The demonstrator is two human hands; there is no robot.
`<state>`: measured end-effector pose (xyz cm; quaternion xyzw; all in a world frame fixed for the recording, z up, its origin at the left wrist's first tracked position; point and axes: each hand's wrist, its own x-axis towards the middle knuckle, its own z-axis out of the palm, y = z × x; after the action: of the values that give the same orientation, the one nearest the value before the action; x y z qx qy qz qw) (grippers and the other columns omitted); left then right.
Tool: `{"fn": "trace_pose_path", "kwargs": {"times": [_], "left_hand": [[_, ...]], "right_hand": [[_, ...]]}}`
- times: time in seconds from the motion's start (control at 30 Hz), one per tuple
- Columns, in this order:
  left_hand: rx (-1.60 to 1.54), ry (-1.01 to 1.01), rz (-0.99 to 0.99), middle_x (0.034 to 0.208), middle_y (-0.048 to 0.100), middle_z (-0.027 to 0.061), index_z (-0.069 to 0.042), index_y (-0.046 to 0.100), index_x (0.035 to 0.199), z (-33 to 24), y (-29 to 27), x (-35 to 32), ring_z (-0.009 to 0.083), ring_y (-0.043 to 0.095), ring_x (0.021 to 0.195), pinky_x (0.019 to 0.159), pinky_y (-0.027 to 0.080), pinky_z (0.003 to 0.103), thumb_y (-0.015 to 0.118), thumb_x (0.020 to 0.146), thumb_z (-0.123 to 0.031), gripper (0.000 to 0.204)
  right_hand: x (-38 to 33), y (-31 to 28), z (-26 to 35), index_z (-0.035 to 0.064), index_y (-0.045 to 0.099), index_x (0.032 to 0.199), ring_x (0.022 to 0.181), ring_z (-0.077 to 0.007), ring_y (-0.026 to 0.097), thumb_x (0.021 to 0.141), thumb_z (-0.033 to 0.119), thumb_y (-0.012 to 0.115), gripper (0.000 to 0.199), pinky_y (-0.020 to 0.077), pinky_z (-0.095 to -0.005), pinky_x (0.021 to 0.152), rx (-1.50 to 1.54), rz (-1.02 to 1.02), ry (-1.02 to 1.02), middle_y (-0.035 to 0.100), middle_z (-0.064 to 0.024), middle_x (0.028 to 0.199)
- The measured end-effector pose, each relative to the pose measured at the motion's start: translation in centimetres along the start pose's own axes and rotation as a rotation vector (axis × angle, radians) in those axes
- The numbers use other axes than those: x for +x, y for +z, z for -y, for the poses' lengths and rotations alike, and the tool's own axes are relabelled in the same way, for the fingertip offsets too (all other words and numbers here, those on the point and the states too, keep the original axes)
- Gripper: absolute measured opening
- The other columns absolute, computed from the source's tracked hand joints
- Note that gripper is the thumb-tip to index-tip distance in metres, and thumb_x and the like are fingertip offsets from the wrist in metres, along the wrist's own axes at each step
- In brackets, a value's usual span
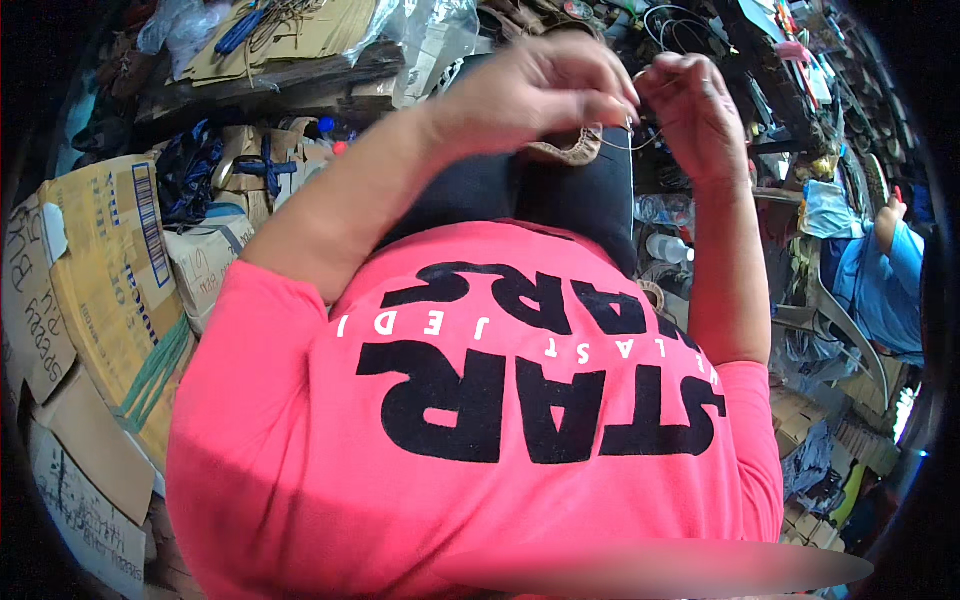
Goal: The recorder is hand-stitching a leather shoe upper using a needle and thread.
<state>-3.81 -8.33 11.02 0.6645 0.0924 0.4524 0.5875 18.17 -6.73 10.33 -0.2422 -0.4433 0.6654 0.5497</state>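
Observation:
Both my hands are raised close together over my dark-trousered lap. My left hand (pixel 545 90) is closed in a pinch, fingertips pointing right, and is a little blurred. Facing it, my right hand (pixel 700 115) has its fingers curled and pressed together. A thin pale thread (pixel 640 146) loops between the two hands, by their fingertips. Whether a needle is on it is too small to tell. Just below my left hand, a brown piece with a stitched, gathered edge (pixel 572 150) rests at my thighs, partly hidden by that hand.
Cardboard boxes (pixel 100 270) are stacked on the left. At the far left, brown sheets (pixel 300 45) and a blue-handled tool (pixel 240 32) lie by clear plastic. A white bottle (pixel 668 248) stands right of my legs. Blue cloth (pixel 885 290) and clutter fill the right.

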Motion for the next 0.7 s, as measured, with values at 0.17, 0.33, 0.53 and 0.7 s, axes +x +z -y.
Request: {"fn": "trace_pose_path", "kwargs": {"times": [0.17, 0.33, 0.53, 0.7], "left_hand": [[0.428, -0.482, 0.172, 0.075, 0.059, 0.0057, -0.003, 0.06, 0.089, 1.3, -1.5, -5.1, 0.0155, 0.059, 0.071, 0.066, 0.047, 0.029, 0.053, 0.091, -0.024, 0.022], [1.442, -0.704, -0.146, 0.082, 0.06, 0.0159, -0.004, 0.063, 0.084, -1.1, -15.3, -17.1, 0.0335, 0.059, 0.081, 0.072, 0.047, 0.041, 0.062, 0.079, -0.02, 0.017], [1.433, -0.646, -0.259, 0.085, 0.059, 0.0144, -0.006, 0.067, 0.089, 1.7, -11.5, -15.1, 0.0309, 0.059, 0.085, 0.075, 0.047, 0.038, 0.065, 0.075, -0.021, 0.02], [0.987, -0.227, -0.01, 0.108, 0.061, 0.0121, -0.012, 0.061, 0.112, 6.0, -5.8, -3.4, 0.0264, 0.057, 0.103, 0.09, 0.043, 0.033, 0.066, 0.075, -0.018, 0.038]], "right_hand": [[-2.7, -0.6, 1.0, 0.0023, 0.061, 0.082, 0.07, -0.0099, 0.05, 0.086, 0.02, 0.061, 0.018, 0.0406, -0.0249, 0.065, -0.817, 0.311, 0.34, 0.054, 0.0004, 0.076], [-10.9, -15.4, 5.1, 0.0054, 0.068, 0.09, 0.084, -0.0298, 0.061, 0.073, 0.008, 0.059, 0.019, 0.0472, -0.0355, 0.075, -1.771, -0.127, 0.603, 0.061, -0.0151, 0.085], [-9.6, -12.1, 2.0, 0.0104, 0.069, 0.094, 0.08, -0.0209, 0.065, 0.072, 0.009, 0.068, 0.023, 0.0497, -0.031, 0.071, -1.695, -0.071, 0.594, 0.067, -0.0111, 0.085], [-3.6, -4.9, -1.6, 0.0061, 0.068, 0.09, 0.08, -0.0125, 0.06, 0.074, -0.001, 0.065, 0.018, 0.0473, -0.0251, 0.074, -1.209, 0.037, 0.168, 0.062, -0.0042, 0.085]]}}
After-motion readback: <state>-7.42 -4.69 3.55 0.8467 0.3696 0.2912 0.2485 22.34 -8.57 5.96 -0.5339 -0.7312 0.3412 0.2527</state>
